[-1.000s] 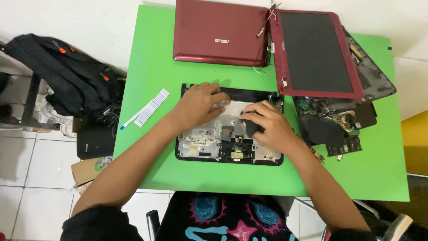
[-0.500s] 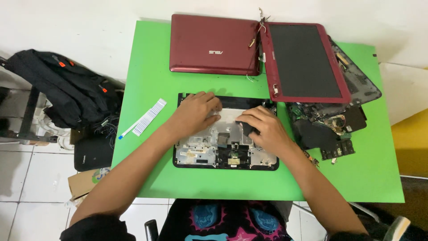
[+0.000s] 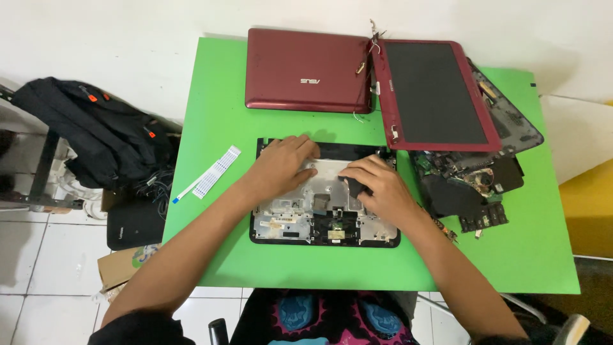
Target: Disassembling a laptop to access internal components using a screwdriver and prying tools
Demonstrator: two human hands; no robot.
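We see the opened laptop base [image 3: 322,214], a black tray-like shell with its metal inner plate and small parts laid bare, lying flat near the front middle of the green table [image 3: 211,96]. Compared with half a second ago, both hands sit in almost the same places on it; only the view has shifted a little. Our left hand [image 3: 284,165] rests palm down on the upper left of the plate, fingers spread flat and clamped on nothing. Our right hand [image 3: 377,185] has its grip closed around a small black part [image 3: 353,187] on the upper right of the plate. A white ribbon cable [image 3: 211,171] lies well left of the base. Behind it lies a closed red laptop [image 3: 306,70], beside a detached red-framed screen [image 3: 437,96] resting over dark circuit boards [image 3: 472,185]. A black backpack [image 3: 89,134] sits off the table's left edge.
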